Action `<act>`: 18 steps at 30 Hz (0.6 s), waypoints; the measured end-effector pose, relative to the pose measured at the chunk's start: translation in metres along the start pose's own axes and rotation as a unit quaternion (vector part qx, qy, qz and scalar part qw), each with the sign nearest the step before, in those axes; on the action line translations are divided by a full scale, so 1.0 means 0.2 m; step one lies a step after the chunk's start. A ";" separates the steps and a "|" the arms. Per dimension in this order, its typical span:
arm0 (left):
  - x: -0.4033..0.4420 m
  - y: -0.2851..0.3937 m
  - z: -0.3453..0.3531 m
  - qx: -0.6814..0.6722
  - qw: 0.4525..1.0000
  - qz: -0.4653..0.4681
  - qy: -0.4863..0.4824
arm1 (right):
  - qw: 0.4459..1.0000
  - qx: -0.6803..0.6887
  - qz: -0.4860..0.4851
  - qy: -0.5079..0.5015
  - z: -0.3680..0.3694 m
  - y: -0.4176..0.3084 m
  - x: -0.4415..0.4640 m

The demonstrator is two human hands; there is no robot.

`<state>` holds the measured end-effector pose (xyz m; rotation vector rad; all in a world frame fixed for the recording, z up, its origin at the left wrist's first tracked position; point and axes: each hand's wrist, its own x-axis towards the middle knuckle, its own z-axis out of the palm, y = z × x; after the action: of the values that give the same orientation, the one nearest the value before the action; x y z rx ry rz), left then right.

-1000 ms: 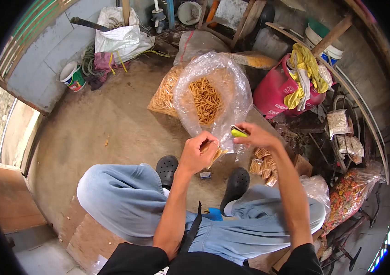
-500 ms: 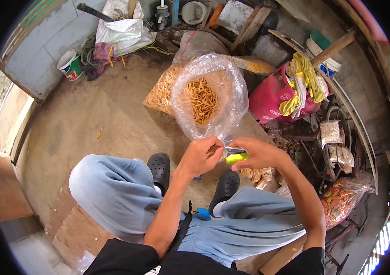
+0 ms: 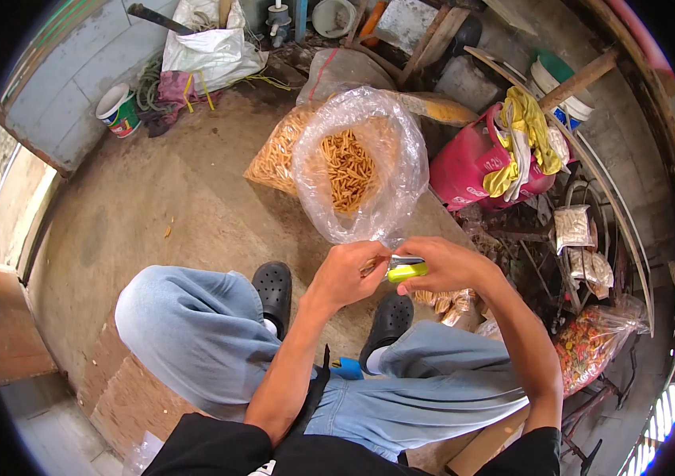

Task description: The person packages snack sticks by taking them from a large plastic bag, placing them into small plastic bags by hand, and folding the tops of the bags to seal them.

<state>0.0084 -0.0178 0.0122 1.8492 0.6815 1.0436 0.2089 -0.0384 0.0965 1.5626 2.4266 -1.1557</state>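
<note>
My right hand [image 3: 442,266] is closed around a lime-green and dark stapler [image 3: 406,274], its nose toward my left hand. My left hand [image 3: 348,274] is closed in a pinch on what looks like a small clear packet of brown snacks, mostly hidden by the fingers. The two hands nearly meet above the gap between my feet. Just beyond them stands a big clear plastic bag [image 3: 314,208], its mouth wide and brown stick snacks [image 3: 347,170] inside. Several filled small packets [image 3: 450,305] lie on the floor below my right hand.
A pink gas cylinder [image 3: 464,165] with yellow cloths [image 3: 529,127] on it stands right of the big bag. A bag of colourful snacks [image 3: 598,341] sits at the right. A bucket [image 3: 118,111] and a white sack [image 3: 214,57] are at the far left.
The hands stay close together, with the stapler tilted slightly differently. The whole view has shifted a little.
</note>
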 end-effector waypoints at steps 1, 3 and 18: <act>0.00 0.00 0.00 0.000 1.000 0.000 0.000 | 1.000 -0.003 -0.002 -0.001 0.00 0.00 0.00; 0.00 -0.01 0.01 -0.005 1.000 0.003 -0.002 | 1.000 -0.005 0.001 -0.001 0.00 0.00 0.01; -0.01 -0.03 0.01 0.007 1.000 -0.016 -0.002 | 0.997 -0.038 0.011 0.069 0.08 0.00 0.05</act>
<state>0.0093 -0.0179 0.0045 1.8463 0.7155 1.0154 0.1992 -0.0404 0.0807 1.6936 2.4978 -0.9712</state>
